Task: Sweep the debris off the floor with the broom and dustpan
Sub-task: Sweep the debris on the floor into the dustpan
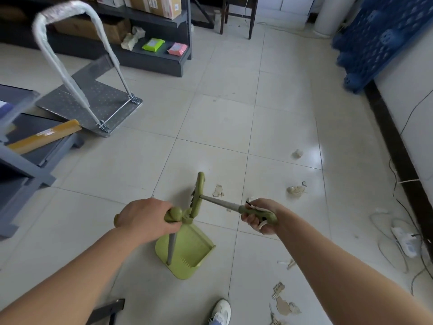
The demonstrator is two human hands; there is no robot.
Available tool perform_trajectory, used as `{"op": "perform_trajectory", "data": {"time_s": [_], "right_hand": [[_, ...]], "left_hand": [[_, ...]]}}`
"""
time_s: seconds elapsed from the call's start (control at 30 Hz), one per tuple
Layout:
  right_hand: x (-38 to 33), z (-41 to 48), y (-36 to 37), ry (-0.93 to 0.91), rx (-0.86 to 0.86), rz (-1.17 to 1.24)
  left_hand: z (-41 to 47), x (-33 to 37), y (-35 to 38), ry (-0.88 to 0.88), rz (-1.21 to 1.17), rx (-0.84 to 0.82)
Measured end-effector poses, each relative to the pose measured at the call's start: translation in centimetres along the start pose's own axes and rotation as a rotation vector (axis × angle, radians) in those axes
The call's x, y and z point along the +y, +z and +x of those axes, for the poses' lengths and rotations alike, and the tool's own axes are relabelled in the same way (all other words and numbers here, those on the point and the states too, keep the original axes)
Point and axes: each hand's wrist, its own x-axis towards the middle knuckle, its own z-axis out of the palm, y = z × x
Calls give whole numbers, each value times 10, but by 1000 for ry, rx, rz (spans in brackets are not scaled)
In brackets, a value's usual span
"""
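My left hand (146,218) is closed around the green top grip of the dustpan's grey pole. The green dustpan (187,252) stands on the tiled floor below that hand. My right hand (262,216) grips the green handle of the broom (222,204). The broom's grey shaft runs up-left to its green head (199,191), which is lifted above the dustpan. Paper and cardboard debris lies on the floor: scraps by the broom head (218,190), a crumpled wad (295,190), a small ball (297,153) farther off, and several pieces near my right forearm (284,306).
A grey platform trolley (93,102) with a wrapped handle stands at the left. Dark shelving (152,43) with boxes lines the back. A blue plastic pallet (379,38) leans at the right wall, above cables (403,231). My white shoe (220,311) is at the bottom.
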Motion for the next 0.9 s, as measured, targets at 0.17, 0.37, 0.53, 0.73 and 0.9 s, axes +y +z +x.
{"op": "perform_trajectory", "data": {"time_s": [0.17, 0.37, 0.53, 0.73, 0.9], "right_hand": [[-25, 11, -16, 42, 29, 21], [-22, -13, -67, 49, 52, 184], [17, -39, -117, 40, 77, 330], [56, -72, -158, 19, 109, 466], [72, -90, -180, 26, 148, 519]], "left_hand": [[22, 7, -2, -2, 0, -16], [42, 27, -3, 42, 12, -15], [51, 53, -7, 88, 27, -21], [60, 91, -19, 150, 41, -42], [67, 114, -23, 216, 38, -58]]}}
